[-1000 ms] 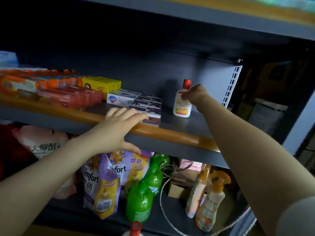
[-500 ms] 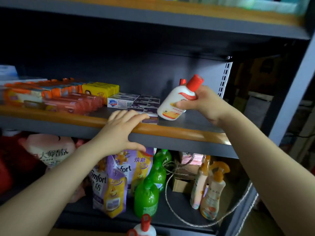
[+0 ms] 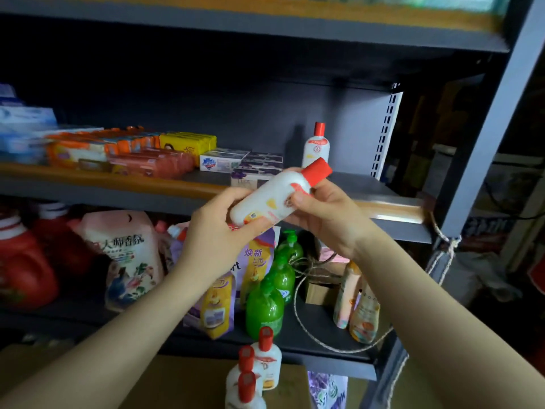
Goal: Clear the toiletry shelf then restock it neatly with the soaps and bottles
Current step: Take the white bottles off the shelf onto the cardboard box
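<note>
A white bottle with a red cap (image 3: 274, 196) is tilted in front of the toiletry shelf (image 3: 165, 184), held by both hands. My left hand (image 3: 218, 228) grips its bottom end; my right hand (image 3: 321, 214) grips it near the cap. One more white red-capped bottle (image 3: 316, 146) stands upright at the back right of the shelf. Soap boxes lie on the shelf: white and purple ones (image 3: 236, 163), yellow ones (image 3: 188, 143), and orange and red packs (image 3: 118, 154) further left.
Three red-capped bottles (image 3: 253, 373) stand on a cardboard surface below. The lower shelf holds green pump bottles (image 3: 265, 308), refill pouches (image 3: 126, 255), red jugs (image 3: 20, 261), peach bottles (image 3: 356, 302) and a loose rope (image 3: 318, 343). A grey upright post (image 3: 486, 119) stands to the right.
My right hand lifted the bottle off the shelf and brought it forward. My left hand left the shelf edge and took hold of the bottle's bottom end.
</note>
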`<state>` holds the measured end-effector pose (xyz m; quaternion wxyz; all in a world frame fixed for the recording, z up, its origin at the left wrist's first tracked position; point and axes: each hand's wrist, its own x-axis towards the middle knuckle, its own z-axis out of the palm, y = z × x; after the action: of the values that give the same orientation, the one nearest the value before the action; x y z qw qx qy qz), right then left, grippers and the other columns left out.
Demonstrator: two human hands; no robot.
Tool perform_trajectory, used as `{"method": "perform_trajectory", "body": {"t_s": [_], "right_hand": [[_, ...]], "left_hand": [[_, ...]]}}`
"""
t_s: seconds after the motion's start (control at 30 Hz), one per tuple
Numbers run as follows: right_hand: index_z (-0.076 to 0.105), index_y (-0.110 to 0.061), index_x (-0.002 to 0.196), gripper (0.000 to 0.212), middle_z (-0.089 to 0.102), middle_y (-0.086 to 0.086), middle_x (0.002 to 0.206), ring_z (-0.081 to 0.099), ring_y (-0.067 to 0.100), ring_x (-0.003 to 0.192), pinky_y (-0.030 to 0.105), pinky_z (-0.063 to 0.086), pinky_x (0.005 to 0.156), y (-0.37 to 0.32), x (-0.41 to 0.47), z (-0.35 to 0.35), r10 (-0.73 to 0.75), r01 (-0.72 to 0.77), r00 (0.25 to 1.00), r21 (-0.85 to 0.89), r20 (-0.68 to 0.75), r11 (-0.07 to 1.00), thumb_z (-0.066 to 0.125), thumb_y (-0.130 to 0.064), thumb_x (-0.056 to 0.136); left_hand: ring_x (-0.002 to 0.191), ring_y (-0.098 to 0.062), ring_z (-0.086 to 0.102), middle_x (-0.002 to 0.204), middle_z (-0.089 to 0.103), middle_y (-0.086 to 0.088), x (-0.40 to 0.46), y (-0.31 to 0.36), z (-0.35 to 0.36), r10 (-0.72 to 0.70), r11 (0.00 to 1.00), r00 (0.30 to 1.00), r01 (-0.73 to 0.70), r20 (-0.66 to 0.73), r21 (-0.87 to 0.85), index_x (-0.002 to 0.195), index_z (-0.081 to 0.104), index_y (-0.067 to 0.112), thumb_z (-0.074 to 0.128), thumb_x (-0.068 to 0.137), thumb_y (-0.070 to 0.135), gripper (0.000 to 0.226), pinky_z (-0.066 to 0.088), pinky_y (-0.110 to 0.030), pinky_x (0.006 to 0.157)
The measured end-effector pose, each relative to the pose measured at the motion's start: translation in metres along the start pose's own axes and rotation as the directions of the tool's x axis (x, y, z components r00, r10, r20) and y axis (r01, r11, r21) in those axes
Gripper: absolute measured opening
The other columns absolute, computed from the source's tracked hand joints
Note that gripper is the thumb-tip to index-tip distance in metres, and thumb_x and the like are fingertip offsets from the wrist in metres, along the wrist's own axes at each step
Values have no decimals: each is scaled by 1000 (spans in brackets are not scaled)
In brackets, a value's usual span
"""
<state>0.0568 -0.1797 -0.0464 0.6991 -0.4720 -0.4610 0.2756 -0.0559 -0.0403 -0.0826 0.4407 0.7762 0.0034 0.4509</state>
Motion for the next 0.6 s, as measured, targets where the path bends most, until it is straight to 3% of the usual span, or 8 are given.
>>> {"method": "perform_trajectory", "body": {"t_s": [0.07, 0.17, 0.27, 0.33, 0.4, 0.47, 0.53, 0.6], "right_hand": [[61, -15, 103, 39, 67, -2, 92, 64, 7, 86, 21, 52, 78, 3, -3, 11, -139, 133, 990, -236, -9, 963, 70, 6, 71], [63, -13, 107, 39, 63, -8, 100, 59, 3, 95, 19, 47, 87, 7, -9, 27, -330, 325, 938, -594, 105, 735, 73, -3, 71], [65, -16, 110, 35, 60, -11, 99, 55, 6, 98, 21, 45, 87, 7, -10, 36, -372, 355, 912, -788, 173, 503, 69, -22, 76], [63, -21, 104, 22, 61, -6, 95, 56, 8, 92, 24, 45, 83, 2, -11, 38, -341, 333, 926, -768, 158, 548, 60, -26, 84], [62, -18, 97, 13, 62, 0, 92, 57, 11, 86, 26, 46, 80, -3, -11, 38, -228, 221, 971, -642, 73, 734, 53, -25, 91], [62, -15, 91, 15, 61, 8, 89, 55, 20, 83, 33, 45, 75, -7, -9, 35, -46, 14, 997, -403, -70, 915, 52, -26, 93], [62, -15, 83, 15, 59, 8, 81, 52, 20, 71, 28, 41, 62, -8, -5, 29, 72, -111, 981, -214, -181, 970, 58, -28, 89], [61, -10, 85, 17, 54, 3, 69, 45, 10, 52, 16, 33, 43, -7, -4, 26, 115, -158, 962, -164, -249, 974, 60, -27, 89]], "left_hand": [[83, -4, 61, 92, 65, 20, -2, -7, -7, 52, 993, 998, -54, 22, 103, 94, 55, 45, 79, 64, 34, 40, 49, -21, 74], [92, -3, 59, 98, 61, 21, -3, -18, -12, 132, 969, 990, -138, 45, 204, 103, 58, 32, 79, 71, 20, 40, 43, -13, 79], [86, 3, 61, 89, 69, 19, -5, -25, -14, -17, 999, 983, 25, 185, -39, 96, 60, 33, 75, 68, 31, 32, 46, -16, 77], [88, -2, 65, 90, 71, 15, -12, -26, -12, -110, 942, 938, 204, 327, -267, 99, 59, 25, 75, 70, 22, 33, 50, -19, 78], [91, -7, 66, 94, 72, 9, -18, -26, -8, -172, 843, 891, 354, 419, -405, 107, 55, 18, 77, 70, 28, 44, 51, -22, 77], [88, -11, 67, 93, 72, 3, -24, -22, -4, -242, 666, 831, 518, 501, -536, 108, 59, 15, 86, 54, 42, 66, 54, -25, 74], [74, -15, 66, 84, 70, -4, -26, -18, -3, -257, 462, 764, 635, 592, -619, 100, 67, 13, 83, 60, 42, 52, 54, -27, 65], [62, -15, 60, 76, 64, -6, -29, -11, -1, -276, 356, 687, 723, 673, -592, 93, 71, 14, 58, 85, 37, 28, 51, -25, 60]]}}
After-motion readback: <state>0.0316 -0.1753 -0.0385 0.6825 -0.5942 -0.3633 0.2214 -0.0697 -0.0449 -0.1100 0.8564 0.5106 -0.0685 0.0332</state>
